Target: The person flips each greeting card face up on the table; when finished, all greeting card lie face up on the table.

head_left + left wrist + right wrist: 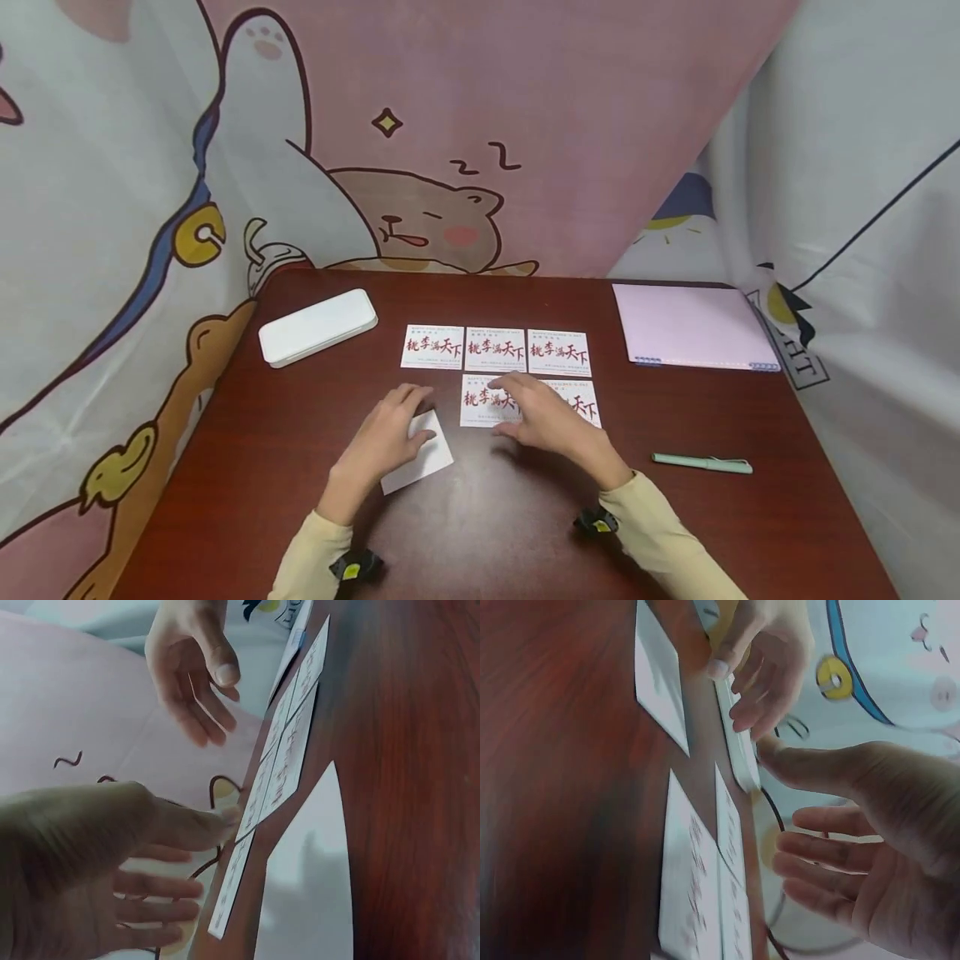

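While both hands are low over the dark red table (247, 467), neither one is actually gripping anything as far as I can see. The left hand (386, 437) sits with relaxed, mostly straight fingers over a blank white card (426, 461) that lies skewed near the front edge; from the head view it looks like the fingertips rest on it, but the left wrist view shows the palm lifted off the wood, so I can't tell how firm the contact is. The right hand (543, 417) is spread loose too, hovering over the lower row of printed cards (480, 402), partly covering the second one there. Whether it touches them, can't tell.

Behind that is a neat row of three cards (495, 348) with red and black brush lettering, edges just about touching each other. The two hands are near each other but apart.

Other stuff: a white case (317, 327) off to the left at an angle, a pink notebook (690, 325) at the far right, and a mint green pen (701, 463) lying near the right edge. Cartoon-print cloth (420, 167) hangs behind the table.
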Demonstrator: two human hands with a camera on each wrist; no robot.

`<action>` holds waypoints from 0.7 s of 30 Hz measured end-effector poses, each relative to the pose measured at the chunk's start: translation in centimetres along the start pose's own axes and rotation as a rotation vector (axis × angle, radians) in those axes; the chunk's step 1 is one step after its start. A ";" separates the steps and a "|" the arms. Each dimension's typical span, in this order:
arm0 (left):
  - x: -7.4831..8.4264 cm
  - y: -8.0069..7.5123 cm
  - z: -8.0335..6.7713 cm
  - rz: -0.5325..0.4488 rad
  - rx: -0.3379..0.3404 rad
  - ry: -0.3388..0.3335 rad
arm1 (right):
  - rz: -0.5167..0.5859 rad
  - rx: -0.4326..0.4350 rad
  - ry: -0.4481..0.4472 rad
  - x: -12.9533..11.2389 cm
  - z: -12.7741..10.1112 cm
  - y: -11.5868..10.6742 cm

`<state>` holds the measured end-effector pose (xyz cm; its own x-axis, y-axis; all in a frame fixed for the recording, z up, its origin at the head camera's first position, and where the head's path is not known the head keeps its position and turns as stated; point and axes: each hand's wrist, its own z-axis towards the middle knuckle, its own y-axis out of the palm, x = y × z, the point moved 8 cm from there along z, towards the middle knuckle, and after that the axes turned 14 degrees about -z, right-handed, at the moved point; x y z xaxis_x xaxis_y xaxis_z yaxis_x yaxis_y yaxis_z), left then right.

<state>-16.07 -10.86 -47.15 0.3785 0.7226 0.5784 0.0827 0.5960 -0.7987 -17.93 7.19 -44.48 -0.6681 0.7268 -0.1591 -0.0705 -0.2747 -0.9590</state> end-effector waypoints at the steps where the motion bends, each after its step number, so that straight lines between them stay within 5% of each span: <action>1: -0.6 -0.2 -0.5 -0.002 -0.020 -0.058 | 0.006 -0.018 -0.016 -0.7 0.6 0.4; 5: -2.7 -0.3 -2.7 0.048 -0.121 -0.266 | 0.024 -0.124 -0.096 -4.1 2.6 2.9; 8: -3.7 0.0 -3.8 0.116 -0.177 -0.350 | 0.011 -0.200 -0.155 -6.4 4.1 5.0; 14: -4.6 0.7 -4.0 0.134 -0.195 -0.371 | -0.121 -0.313 -0.171 -8.6 5.8 8.4; 21: -4.9 0.8 -3.4 0.123 -0.200 -0.359 | -0.182 -0.348 -0.141 -8.8 6.5 9.7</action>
<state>-14.76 -15.11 -51.20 0.0551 0.8812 0.4696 0.2472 0.4436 -0.8615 -17.56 -6.01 -50.84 -0.7645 0.6438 0.0312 0.0416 0.0976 -0.9944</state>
